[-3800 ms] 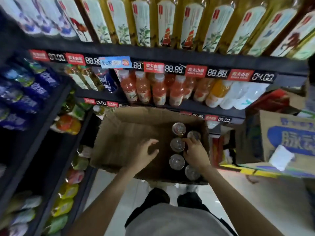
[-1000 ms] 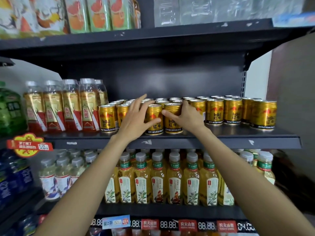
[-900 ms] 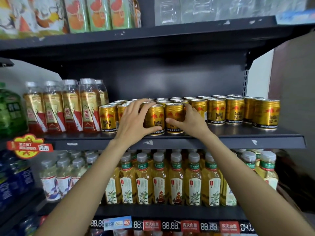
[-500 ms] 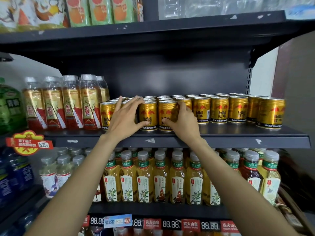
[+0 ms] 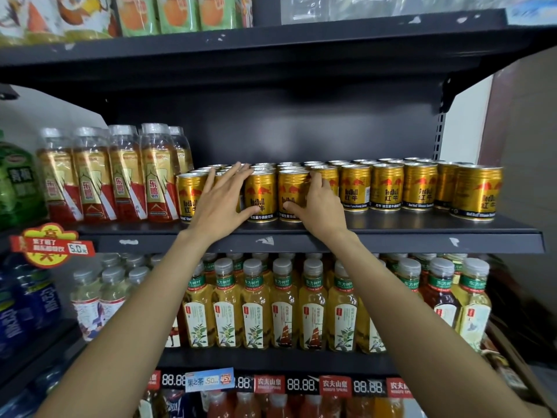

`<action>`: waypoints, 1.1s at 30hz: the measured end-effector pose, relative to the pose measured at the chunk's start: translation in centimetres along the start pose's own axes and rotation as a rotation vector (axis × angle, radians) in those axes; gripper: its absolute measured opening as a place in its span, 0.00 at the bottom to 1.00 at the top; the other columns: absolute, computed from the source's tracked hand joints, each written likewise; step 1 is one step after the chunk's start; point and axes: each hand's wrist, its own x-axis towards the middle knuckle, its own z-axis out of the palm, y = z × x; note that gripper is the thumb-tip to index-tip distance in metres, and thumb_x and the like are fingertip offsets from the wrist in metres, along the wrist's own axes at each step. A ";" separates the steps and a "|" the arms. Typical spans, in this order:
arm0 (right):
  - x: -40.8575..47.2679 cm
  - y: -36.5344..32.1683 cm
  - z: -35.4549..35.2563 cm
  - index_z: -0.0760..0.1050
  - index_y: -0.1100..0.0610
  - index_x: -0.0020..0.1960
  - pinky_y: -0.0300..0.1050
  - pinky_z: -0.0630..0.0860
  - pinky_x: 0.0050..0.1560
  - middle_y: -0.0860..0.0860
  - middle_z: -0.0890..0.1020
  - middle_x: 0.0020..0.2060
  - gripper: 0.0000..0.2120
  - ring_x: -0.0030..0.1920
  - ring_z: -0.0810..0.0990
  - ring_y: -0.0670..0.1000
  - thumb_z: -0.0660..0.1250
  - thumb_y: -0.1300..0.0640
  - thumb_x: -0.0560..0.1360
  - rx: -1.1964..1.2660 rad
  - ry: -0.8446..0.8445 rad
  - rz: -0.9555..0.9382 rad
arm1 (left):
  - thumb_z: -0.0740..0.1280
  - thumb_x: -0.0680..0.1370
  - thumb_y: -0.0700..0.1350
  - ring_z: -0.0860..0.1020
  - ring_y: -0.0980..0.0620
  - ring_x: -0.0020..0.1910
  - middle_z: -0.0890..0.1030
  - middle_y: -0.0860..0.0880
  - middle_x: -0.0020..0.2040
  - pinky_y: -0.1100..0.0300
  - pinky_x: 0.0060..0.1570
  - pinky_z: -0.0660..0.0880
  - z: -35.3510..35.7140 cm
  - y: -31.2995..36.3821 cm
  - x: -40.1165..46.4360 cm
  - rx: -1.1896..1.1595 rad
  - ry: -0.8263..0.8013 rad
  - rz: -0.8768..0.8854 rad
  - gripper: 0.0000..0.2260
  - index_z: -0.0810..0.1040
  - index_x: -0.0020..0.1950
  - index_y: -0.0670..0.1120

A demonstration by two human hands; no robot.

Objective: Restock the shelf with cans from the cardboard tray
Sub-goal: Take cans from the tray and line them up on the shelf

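Note:
Gold Red Bull cans (image 5: 387, 187) stand in rows on the dark middle shelf (image 5: 391, 236). My left hand (image 5: 223, 200) lies flat against the front cans with its fingers spread, and its thumb touches the base of one gold can (image 5: 261, 193). My right hand (image 5: 321, 203) curls around the neighbouring front can (image 5: 291, 191), with the thumb on its face and the fingers round its right side. Both of these cans stand on the shelf at the front of the row. The cardboard tray is out of view.
Tall gold-and-red bottles (image 5: 120, 176) stand just left of the cans. Yellow tea bottles (image 5: 283, 306) fill the shelf below. An upper shelf (image 5: 271, 43) overhangs the cans. A wall (image 5: 524, 164) bounds the right end.
Since the tray view I have turned up to the shelf. Over the last second both hands have pushed the two front cans slightly back into the row, and the left fingers have flattened.

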 end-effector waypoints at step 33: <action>-25.6 7.0 -0.6 0.74 0.56 0.55 0.30 0.71 0.37 0.46 0.79 0.42 0.08 0.38 0.77 0.42 0.63 0.59 0.76 0.457 0.088 -0.067 | 0.61 0.77 0.47 0.78 0.59 0.41 0.80 0.59 0.40 0.66 0.45 0.74 1.5 14.4 -23.6 -1.041 0.274 -0.670 0.06 0.78 0.48 0.50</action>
